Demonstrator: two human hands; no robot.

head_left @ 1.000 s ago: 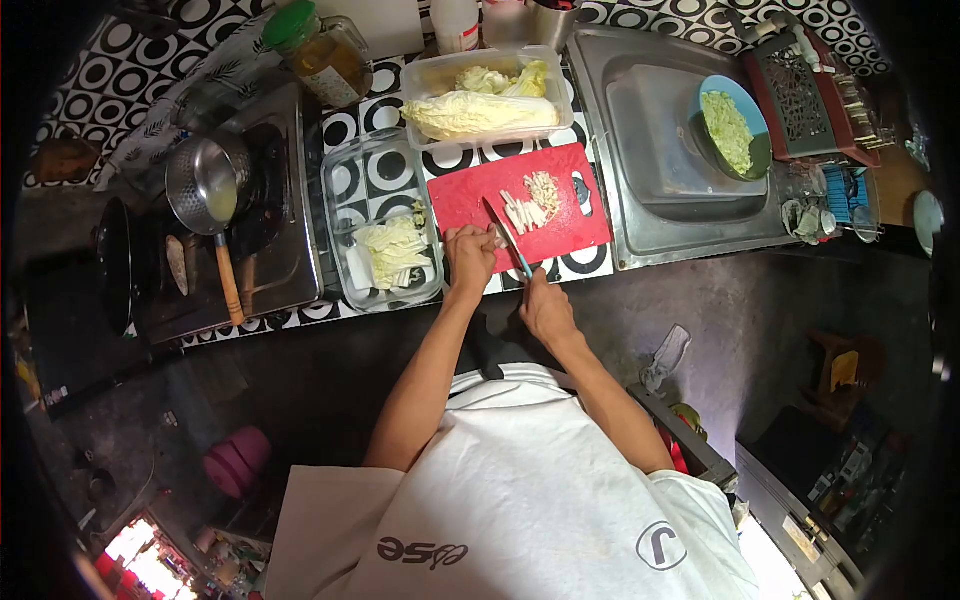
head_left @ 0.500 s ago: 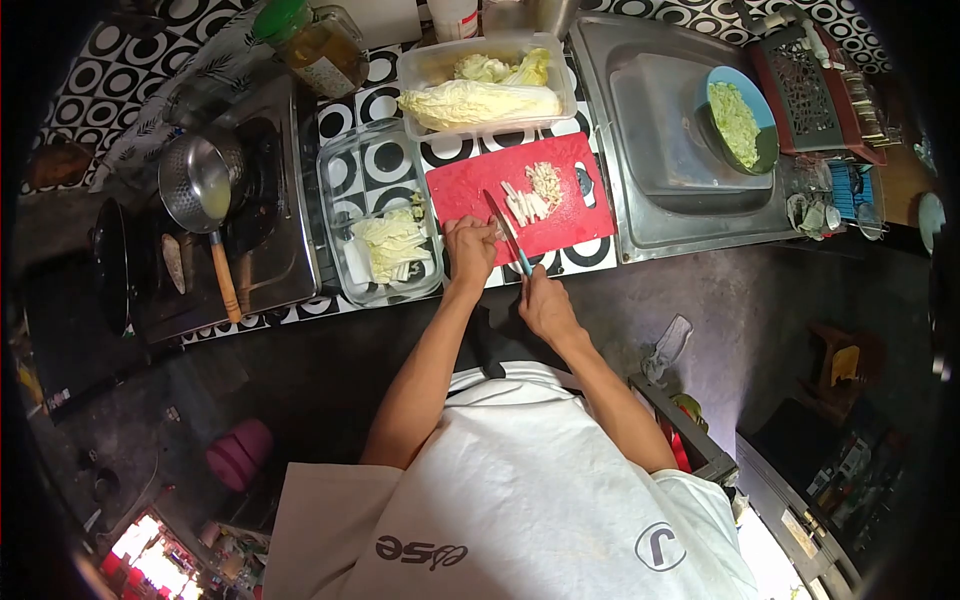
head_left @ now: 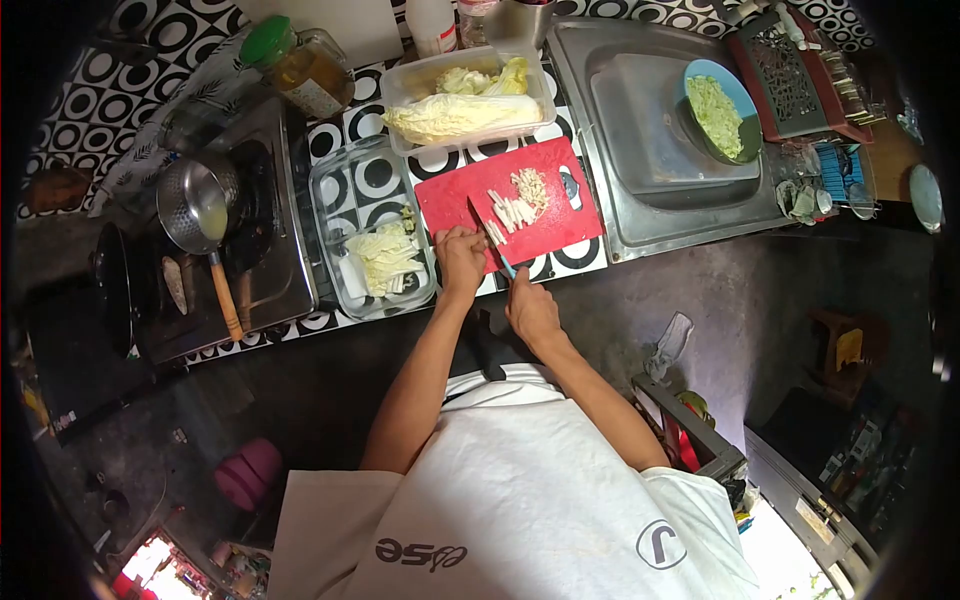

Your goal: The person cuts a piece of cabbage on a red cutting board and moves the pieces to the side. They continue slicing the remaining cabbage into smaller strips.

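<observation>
Hands apart: right hand (head_left: 533, 312) gripped knife (head_left: 508, 268), left hand (head_left: 461, 258) sat at the blade on red board (head_left: 563, 226), hold unclear; white strips (head_left: 514, 212) lay across the blade, so tucked fingertips and even spacing mattered.

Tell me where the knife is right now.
Head view: the knife is in the right hand, its blade beside the left hand, over the red cutting board.
</observation>
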